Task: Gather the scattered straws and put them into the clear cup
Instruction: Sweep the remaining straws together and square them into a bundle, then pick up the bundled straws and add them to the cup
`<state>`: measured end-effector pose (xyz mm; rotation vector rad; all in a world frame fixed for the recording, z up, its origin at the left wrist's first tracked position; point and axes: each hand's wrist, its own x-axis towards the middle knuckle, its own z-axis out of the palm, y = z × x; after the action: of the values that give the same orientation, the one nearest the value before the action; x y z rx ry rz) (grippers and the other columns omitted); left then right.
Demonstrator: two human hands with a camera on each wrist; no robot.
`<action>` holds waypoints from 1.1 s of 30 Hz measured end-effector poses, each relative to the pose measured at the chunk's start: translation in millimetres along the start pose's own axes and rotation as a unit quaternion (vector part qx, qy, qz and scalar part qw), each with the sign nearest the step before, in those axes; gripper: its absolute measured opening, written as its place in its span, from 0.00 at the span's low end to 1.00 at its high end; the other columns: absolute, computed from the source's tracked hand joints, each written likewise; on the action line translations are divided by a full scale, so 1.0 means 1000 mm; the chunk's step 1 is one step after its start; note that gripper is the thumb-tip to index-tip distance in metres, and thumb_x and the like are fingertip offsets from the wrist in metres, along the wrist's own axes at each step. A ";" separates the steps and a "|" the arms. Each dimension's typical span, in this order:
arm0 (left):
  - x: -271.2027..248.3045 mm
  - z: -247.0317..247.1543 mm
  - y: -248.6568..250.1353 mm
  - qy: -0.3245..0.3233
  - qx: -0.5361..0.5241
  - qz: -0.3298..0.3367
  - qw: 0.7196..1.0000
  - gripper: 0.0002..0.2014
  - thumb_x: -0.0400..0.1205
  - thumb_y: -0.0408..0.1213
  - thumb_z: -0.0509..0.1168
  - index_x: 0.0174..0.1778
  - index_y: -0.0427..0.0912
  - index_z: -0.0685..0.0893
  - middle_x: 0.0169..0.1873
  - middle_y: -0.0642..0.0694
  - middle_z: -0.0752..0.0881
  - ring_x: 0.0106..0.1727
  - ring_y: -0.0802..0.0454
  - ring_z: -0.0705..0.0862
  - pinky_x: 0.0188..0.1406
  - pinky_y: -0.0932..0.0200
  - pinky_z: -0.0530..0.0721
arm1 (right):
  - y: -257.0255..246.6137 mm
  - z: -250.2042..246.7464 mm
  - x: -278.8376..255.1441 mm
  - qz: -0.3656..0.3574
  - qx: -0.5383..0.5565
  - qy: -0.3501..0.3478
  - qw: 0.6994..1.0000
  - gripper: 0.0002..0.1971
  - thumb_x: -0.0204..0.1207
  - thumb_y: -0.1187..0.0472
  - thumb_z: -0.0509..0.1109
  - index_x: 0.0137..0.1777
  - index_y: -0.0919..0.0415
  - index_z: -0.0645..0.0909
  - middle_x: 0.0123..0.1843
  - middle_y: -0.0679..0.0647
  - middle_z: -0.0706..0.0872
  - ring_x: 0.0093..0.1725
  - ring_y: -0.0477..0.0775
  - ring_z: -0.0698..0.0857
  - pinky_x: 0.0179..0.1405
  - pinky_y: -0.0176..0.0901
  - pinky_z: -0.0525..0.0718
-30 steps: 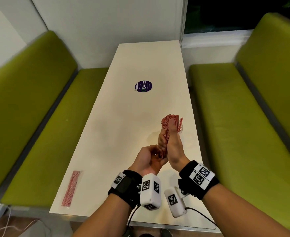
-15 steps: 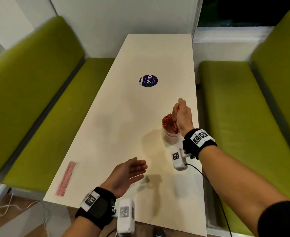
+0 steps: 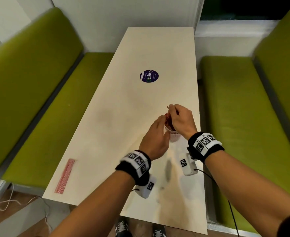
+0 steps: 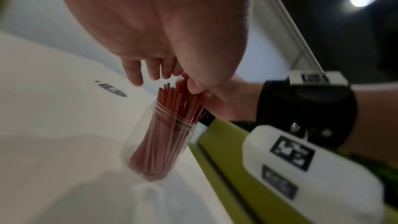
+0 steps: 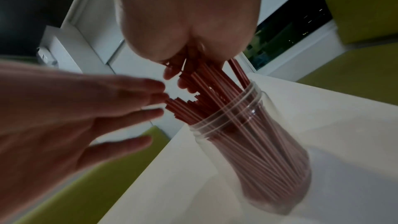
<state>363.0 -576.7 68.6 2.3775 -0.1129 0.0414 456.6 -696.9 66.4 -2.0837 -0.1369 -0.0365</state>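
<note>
Standing in the clear cup (image 3: 172, 134) near the table (image 3: 140, 48)'s right edge, the red straws (image 4: 170, 125) are now loaded, where a second ago both hands clasped them above the surface. The right hand (image 3: 181, 120) pinches the straw tops; the left hand (image 3: 155, 137), fingers straight and relaxed, has come back beside the cup. One packet of straws (image 3: 64, 177) remains at the near left corner, so the task appears incomplete.

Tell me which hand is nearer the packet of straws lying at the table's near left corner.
Left. The left hand is beside the clear cup, right of the packet; the right hand is farther right, over the cup.
</note>
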 end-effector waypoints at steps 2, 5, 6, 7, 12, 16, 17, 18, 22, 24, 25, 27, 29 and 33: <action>0.009 0.005 0.007 -0.027 0.094 0.065 0.993 0.32 0.90 0.33 0.54 0.89 0.37 0.46 0.89 0.40 0.53 0.89 0.46 0.53 0.85 0.61 0.49 | 0.001 -0.003 -0.003 -0.001 0.011 0.017 1.000 0.22 0.90 0.48 0.56 0.43 0.61 0.82 0.42 0.48 0.89 0.42 0.46 0.86 0.42 0.41 0.82; 0.019 0.017 -0.006 -0.079 0.177 0.059 0.979 0.32 0.92 0.39 0.48 0.88 0.36 0.41 0.90 0.40 0.45 0.90 0.45 0.45 0.90 0.48 0.50 | 0.000 -0.009 -0.008 -0.006 0.006 0.027 1.000 0.23 0.90 0.45 0.55 0.41 0.58 0.81 0.38 0.49 0.87 0.38 0.45 0.84 0.37 0.36 0.76; 0.021 0.021 -0.013 -0.097 0.185 0.044 0.977 0.32 0.92 0.40 0.47 0.89 0.36 0.41 0.90 0.40 0.44 0.91 0.45 0.45 0.89 0.46 0.53 | 0.000 -0.011 -0.009 -0.012 -0.011 0.030 0.999 0.24 0.89 0.42 0.56 0.39 0.56 0.80 0.37 0.48 0.86 0.37 0.45 0.83 0.35 0.36 0.75; 0.023 0.023 -0.018 -0.111 0.196 0.039 0.974 0.32 0.92 0.41 0.47 0.89 0.35 0.42 0.90 0.39 0.45 0.91 0.44 0.45 0.89 0.45 0.54 | 0.001 -0.012 -0.010 -0.021 -0.033 0.034 0.999 0.24 0.87 0.40 0.57 0.38 0.55 0.80 0.36 0.48 0.86 0.37 0.46 0.83 0.35 0.37 0.76; 0.031 0.018 -0.020 -0.102 0.201 0.053 0.973 0.31 0.91 0.43 0.45 0.89 0.33 0.46 0.89 0.37 0.50 0.90 0.42 0.50 0.88 0.44 0.56 | 0.019 -0.013 -0.006 -0.037 -0.092 0.065 0.993 0.17 0.87 0.51 0.61 0.48 0.59 0.88 0.47 0.52 0.92 0.47 0.53 0.88 0.52 0.53 0.87; 0.035 0.018 -0.007 -0.125 0.204 0.057 0.969 0.32 0.92 0.48 0.39 0.89 0.36 0.42 0.90 0.40 0.45 0.91 0.46 0.45 0.90 0.47 0.51 | 0.040 -0.015 -0.010 -0.085 -0.063 0.042 0.993 0.15 0.88 0.61 0.61 0.67 0.58 0.85 0.63 0.53 0.90 0.63 0.53 0.87 0.67 0.50 0.84; 0.035 0.019 -0.007 -0.140 0.215 0.055 0.965 0.32 0.92 0.48 0.39 0.89 0.36 0.41 0.90 0.40 0.44 0.90 0.47 0.43 0.90 0.47 0.50 | 0.045 -0.015 -0.012 -0.104 -0.080 0.035 0.991 0.16 0.88 0.63 0.59 0.71 0.59 0.83 0.69 0.55 0.88 0.69 0.54 0.84 0.73 0.50 0.80; 0.035 0.020 -0.008 -0.149 0.226 0.054 0.961 0.32 0.92 0.48 0.39 0.89 0.36 0.41 0.90 0.41 0.43 0.90 0.47 0.43 0.90 0.47 0.49 | 0.049 -0.015 -0.013 -0.121 -0.112 0.023 0.986 0.18 0.89 0.62 0.58 0.74 0.60 0.81 0.74 0.56 0.84 0.75 0.54 0.80 0.78 0.50 0.74; 0.038 0.020 -0.006 -0.145 0.229 0.048 0.961 0.30 0.92 0.44 0.39 0.89 0.35 0.43 0.90 0.41 0.44 0.91 0.47 0.44 0.90 0.45 0.50 | 0.059 -0.015 -0.023 -0.146 -0.215 -0.051 0.964 0.25 0.92 0.54 0.49 0.85 0.60 0.67 0.86 0.55 0.69 0.85 0.51 0.65 0.86 0.51 0.61; 0.040 0.023 -0.004 -0.132 0.233 0.060 0.962 0.31 0.91 0.43 0.40 0.88 0.34 0.42 0.90 0.39 0.44 0.91 0.45 0.43 0.90 0.45 0.50 | 0.059 -0.015 -0.026 -0.149 -0.218 -0.060 0.963 0.27 0.91 0.51 0.45 0.87 0.60 0.63 0.88 0.55 0.65 0.87 0.50 0.62 0.86 0.51 0.60; 0.041 0.025 -0.004 -0.126 0.236 0.067 0.961 0.31 0.90 0.43 0.39 0.88 0.34 0.41 0.90 0.39 0.44 0.90 0.45 0.43 0.90 0.44 0.50 | 0.059 -0.015 -0.026 -0.144 -0.213 -0.067 0.964 0.29 0.91 0.49 0.43 0.87 0.59 0.61 0.88 0.55 0.63 0.87 0.49 0.61 0.87 0.51 0.58; 0.042 0.028 -0.005 -0.132 0.239 0.069 0.960 0.32 0.88 0.44 0.36 0.88 0.35 0.40 0.90 0.39 0.43 0.90 0.45 0.42 0.89 0.44 0.50 | 0.062 -0.015 -0.025 -0.132 -0.207 -0.091 0.965 0.31 0.90 0.45 0.39 0.89 0.58 0.58 0.89 0.53 0.60 0.88 0.48 0.58 0.87 0.52 0.57; 0.044 0.027 -0.007 -0.145 0.235 0.064 0.959 0.33 0.88 0.46 0.36 0.89 0.36 0.40 0.90 0.40 0.43 0.90 0.47 0.42 0.89 0.43 0.50 | 0.065 -0.017 -0.023 -0.129 -0.219 -0.105 0.961 0.33 0.89 0.43 0.37 0.89 0.57 0.57 0.90 0.52 0.59 0.88 0.48 0.57 0.87 0.53 0.58; 0.043 0.013 0.000 -0.149 0.222 0.058 0.962 0.32 0.90 0.48 0.40 0.89 0.39 0.43 0.90 0.44 0.45 0.90 0.49 0.43 0.89 0.42 0.48 | 0.052 -0.021 -0.024 -0.131 -0.197 -0.055 0.970 0.29 0.90 0.47 0.42 0.88 0.57 0.60 0.89 0.52 0.61 0.88 0.49 0.57 0.87 0.54 0.57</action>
<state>405.4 -588.5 61.4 2.8094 -0.4251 -0.2632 439.4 -742.2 29.5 -2.4522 -0.5080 -0.1158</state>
